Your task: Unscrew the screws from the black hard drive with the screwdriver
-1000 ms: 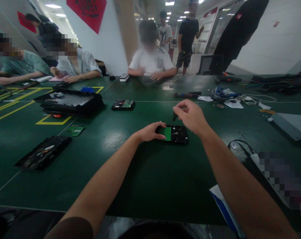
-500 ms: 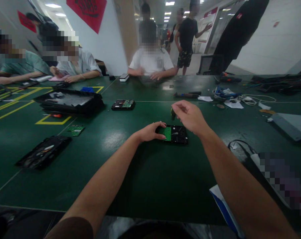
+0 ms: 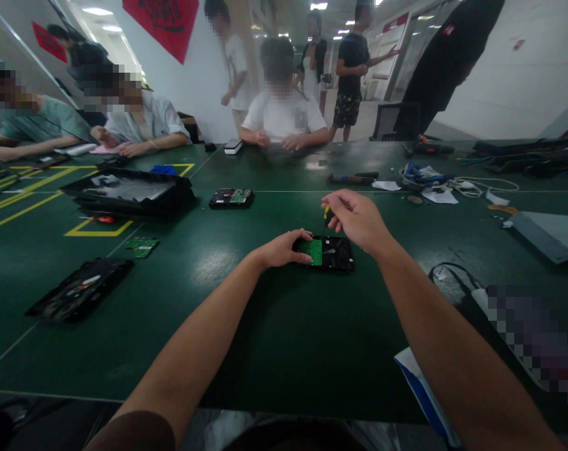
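Observation:
A black hard drive (image 3: 339,254) with a green circuit board (image 3: 314,252) on its upper face lies flat on the green table. My left hand (image 3: 286,248) grips its left end, thumb on the near side and fingers on the far side. Above the drive's far edge, my right hand (image 3: 356,218) is closed around a small screwdriver (image 3: 327,216) with a yellow and dark handle. The screwdriver points down, its thin shaft reaching the drive near the board's far edge. Whether the tip sits in a screw is too small to tell.
Another hard drive (image 3: 231,198) lies farther back. To the left are a black tray (image 3: 128,194), a loose green circuit board (image 3: 142,247) and an opened drive casing (image 3: 80,289). Cables (image 3: 422,172) and a grey metal box (image 3: 549,235) lie right. People sit across the table.
My right hand has turned the screwdriver, so more of its yellow handle shows. My left hand and the drive stay in place. Background people have shifted.

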The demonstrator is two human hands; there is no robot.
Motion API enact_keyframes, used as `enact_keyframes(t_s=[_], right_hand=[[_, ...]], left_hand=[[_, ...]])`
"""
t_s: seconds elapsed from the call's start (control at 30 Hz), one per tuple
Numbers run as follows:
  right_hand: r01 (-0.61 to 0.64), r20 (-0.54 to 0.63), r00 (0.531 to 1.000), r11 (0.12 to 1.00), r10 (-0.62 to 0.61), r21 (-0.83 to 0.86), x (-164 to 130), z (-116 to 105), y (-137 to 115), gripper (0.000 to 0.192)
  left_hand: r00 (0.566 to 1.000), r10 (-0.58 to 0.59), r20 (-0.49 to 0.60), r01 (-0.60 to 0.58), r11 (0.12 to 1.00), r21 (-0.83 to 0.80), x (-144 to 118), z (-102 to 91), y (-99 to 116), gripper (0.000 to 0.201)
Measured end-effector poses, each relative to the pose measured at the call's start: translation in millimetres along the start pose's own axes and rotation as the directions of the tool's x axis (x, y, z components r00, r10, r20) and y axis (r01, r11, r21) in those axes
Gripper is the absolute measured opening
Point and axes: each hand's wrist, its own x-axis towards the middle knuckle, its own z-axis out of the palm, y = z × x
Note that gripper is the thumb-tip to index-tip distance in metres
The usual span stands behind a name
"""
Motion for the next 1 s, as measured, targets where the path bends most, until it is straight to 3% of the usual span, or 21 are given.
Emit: enact_keyframes(t_s=[0.17, 0.4, 0.77, 1.0], right_hand=[[0.001, 0.009, 1.000, 1.000, -0.001, 0.007, 0.4, -0.1, 1.4, 0.036], [-0.027, -0.118, 0.993, 0.989, 0.010, -0.143, -0.8, -2.8, -1.5, 0.030], [-0.013, 0.050, 0.999, 0.998, 0.010, 0.060, -1.7, -0.3, -3.1, 0.041], [0.019, -0.099, 0.995, 0.992, -0.032, -0.128, -0.8, -4.3, -2.3, 0.031]], left_hand=[[1.000, -0.003, -0.001, 0.003, 1.000, -0.021, 0.3, 0.3, -0.4, 0.066], [1.000, 0.006, 0.005, -0.006, 1.000, 0.004, 0.4, 0.0, -1.9, 0.065], [1.000, 0.004, -0.006, -0.004, 1.000, -0.005, 0.6, 0.7, -3.1, 0.066], [1.000, -0.004, 0.005, 0.004, 1.000, 0.002, 0.1, -1.0, -1.7, 0.067]])
